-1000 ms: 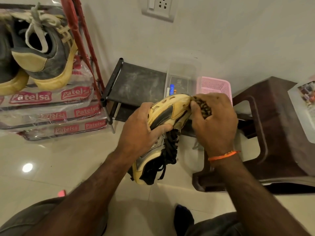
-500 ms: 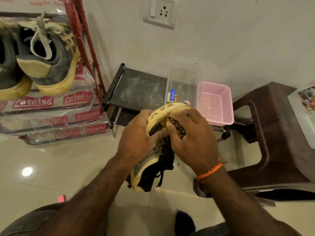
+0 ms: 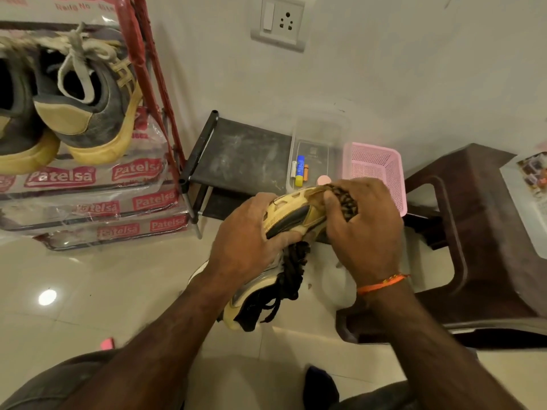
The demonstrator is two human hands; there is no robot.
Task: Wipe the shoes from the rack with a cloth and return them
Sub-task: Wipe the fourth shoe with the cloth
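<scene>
Glossy tiled floor (image 3: 88, 291), white wall (image 3: 414, 69), socket (image 3: 279, 22), dusty low shelf (image 3: 242, 152)

I've got the yellow-and-black sneaker (image 3: 291, 223) held up in the middle of view, sole edge turned toward me, toe pointing to two o'clock, heel down at seven. Its black laces (image 3: 291, 270) hang loose underneath. The dark patterned cloth (image 3: 344, 201) is bunched at the toe end, touching the yellow upper. Up at ten o'clock, the grey sneakers (image 3: 88, 108) with cream soles and pale laces sit side by side, heels toward me, on the red-framed shoe rack (image 3: 154, 72).
</scene>
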